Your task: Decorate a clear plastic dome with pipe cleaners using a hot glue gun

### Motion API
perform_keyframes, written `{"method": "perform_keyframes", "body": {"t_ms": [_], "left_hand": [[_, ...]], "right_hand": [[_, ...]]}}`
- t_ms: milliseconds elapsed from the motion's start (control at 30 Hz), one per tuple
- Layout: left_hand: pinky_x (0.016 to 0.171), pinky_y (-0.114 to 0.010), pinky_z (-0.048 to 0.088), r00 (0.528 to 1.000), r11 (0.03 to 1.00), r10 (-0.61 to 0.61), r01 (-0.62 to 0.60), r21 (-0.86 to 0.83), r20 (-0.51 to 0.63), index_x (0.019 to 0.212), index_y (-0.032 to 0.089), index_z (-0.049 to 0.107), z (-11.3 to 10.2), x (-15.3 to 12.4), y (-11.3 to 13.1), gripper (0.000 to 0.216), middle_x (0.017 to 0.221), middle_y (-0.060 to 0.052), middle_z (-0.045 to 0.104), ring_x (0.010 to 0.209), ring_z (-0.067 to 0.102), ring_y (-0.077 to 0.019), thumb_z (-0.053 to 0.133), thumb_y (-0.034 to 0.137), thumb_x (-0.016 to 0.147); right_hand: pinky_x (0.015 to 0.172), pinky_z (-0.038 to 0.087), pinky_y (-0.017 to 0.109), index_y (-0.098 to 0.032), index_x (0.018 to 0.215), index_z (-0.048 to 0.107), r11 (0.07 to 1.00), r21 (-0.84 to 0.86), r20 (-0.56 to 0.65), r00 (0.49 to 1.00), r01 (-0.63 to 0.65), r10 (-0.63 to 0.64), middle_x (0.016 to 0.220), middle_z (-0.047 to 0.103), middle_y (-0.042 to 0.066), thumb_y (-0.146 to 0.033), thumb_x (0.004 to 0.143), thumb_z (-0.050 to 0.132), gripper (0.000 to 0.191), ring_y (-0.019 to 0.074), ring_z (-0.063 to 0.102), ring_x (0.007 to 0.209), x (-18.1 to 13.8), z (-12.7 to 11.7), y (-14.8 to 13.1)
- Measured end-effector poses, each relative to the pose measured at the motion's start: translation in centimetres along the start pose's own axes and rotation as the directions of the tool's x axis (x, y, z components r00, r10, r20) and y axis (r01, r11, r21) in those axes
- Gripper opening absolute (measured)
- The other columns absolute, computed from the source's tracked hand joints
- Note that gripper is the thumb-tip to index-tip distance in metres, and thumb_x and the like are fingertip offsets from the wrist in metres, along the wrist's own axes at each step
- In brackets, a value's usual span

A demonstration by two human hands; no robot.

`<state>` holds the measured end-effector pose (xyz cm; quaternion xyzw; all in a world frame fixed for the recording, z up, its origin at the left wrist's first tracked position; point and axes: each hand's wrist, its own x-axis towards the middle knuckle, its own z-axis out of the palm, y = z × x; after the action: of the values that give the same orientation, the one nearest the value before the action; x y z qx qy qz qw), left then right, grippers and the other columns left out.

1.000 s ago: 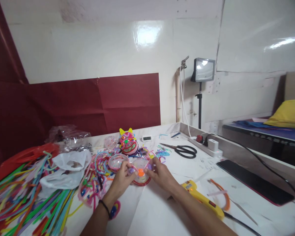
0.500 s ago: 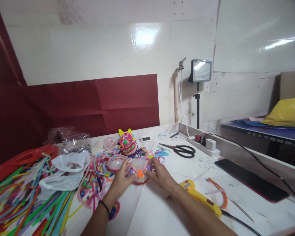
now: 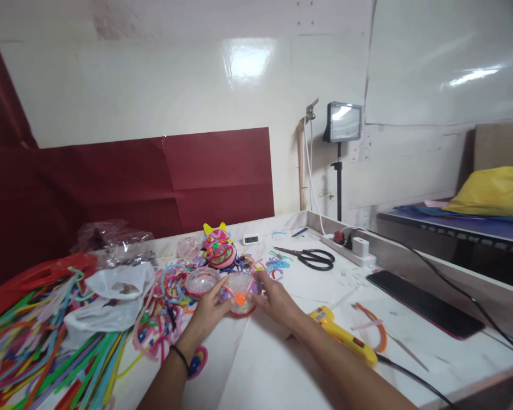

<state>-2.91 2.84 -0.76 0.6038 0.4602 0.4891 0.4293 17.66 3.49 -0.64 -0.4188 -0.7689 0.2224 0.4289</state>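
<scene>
A clear dome-shaped craft piece (image 3: 240,294) with an orange bead and pink pipe-cleaner trim rests on the white table. My left hand (image 3: 207,316) pinches its left side with the fingertips. My right hand (image 3: 275,302) pinches its right side. A second clear dome (image 3: 200,281) lies just left of it. Behind stands a finished pink cat-like face (image 3: 218,249) with yellow ears.
Heaps of coloured pipe cleaners (image 3: 38,353) and plastic bags (image 3: 111,296) fill the left. A yellow glue gun (image 3: 344,337) lies right of my right arm. Black scissors (image 3: 314,258), a power strip (image 3: 350,249), a dark tablet (image 3: 423,304) and a small lamp (image 3: 341,122) lie further right.
Both hands with the dome piece have lowered slightly toward the table. The camera has shifted a little to the right.
</scene>
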Motion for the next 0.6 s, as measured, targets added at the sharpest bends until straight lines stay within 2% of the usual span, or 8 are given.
{"method": "perform_keyframes", "body": {"t_ms": [133, 300, 400, 600], "left_hand": [[0.085, -0.034, 0.056, 0.999, 0.997, -0.048, 0.048, -0.056, 0.005, 0.139, 0.011, 0.045, 0.1, -0.1, 0.4, 0.079, 0.12, -0.013, 0.068, 0.103, 0.067, -0.0261, 0.078, 0.029, 0.069], [0.068, -0.032, 0.061, 0.993, 0.992, -0.113, 0.11, -0.067, -0.044, 0.139, 0.013, 0.045, 0.2, -0.1, 0.8, 0.072, 0.114, -0.013, 0.069, 0.091, 0.069, -0.0239, 0.076, 0.022, 0.074], [0.062, -0.028, 0.061, 0.989, 0.99, -0.129, 0.125, -0.062, -0.076, 0.136, 0.014, 0.048, 0.3, -0.1, 1.0, 0.066, 0.113, -0.012, 0.068, 0.089, 0.068, -0.0216, 0.074, 0.018, 0.076], [0.055, -0.025, 0.059, 0.98, 0.987, -0.153, 0.145, -0.07, -0.125, 0.135, 0.014, 0.049, 0.4, 0.1, 0.7, 0.061, 0.105, -0.009, 0.068, 0.076, 0.067, -0.0161, 0.072, 0.014, 0.078]], "right_hand": [[0.068, 0.045, 0.029, -0.021, 0.11, 0.051, 0.999, -0.009, 0.012, 0.999, -0.031, 0.031, 0.094, 0.066, 0.007, -0.032, 0.081, 0.063, 0.033, 0.0202, 0.062, 0.082, 0.7, 0.0, 0.1], [0.066, 0.045, 0.028, -0.021, 0.104, 0.056, 0.993, -0.04, 0.044, 0.993, -0.11, 0.112, 0.086, 0.065, 0.001, -0.031, 0.075, 0.072, 0.034, 0.0167, 0.059, 0.073, 2.6, -0.2, 0.4], [0.069, 0.047, 0.031, -0.019, 0.102, 0.059, 0.987, -0.068, 0.091, 0.984, -0.148, 0.154, 0.087, 0.065, 0.001, -0.031, 0.072, 0.077, 0.038, 0.0171, 0.06, 0.075, 3.5, -0.7, 0.3], [0.08, 0.054, 0.041, -0.017, 0.115, 0.059, 0.975, -0.103, 0.21, 0.954, -0.196, 0.214, 0.114, 0.063, 0.007, -0.032, 0.093, 0.058, 0.028, 0.0204, 0.064, 0.094, 4.4, -1.6, -0.2]]}}
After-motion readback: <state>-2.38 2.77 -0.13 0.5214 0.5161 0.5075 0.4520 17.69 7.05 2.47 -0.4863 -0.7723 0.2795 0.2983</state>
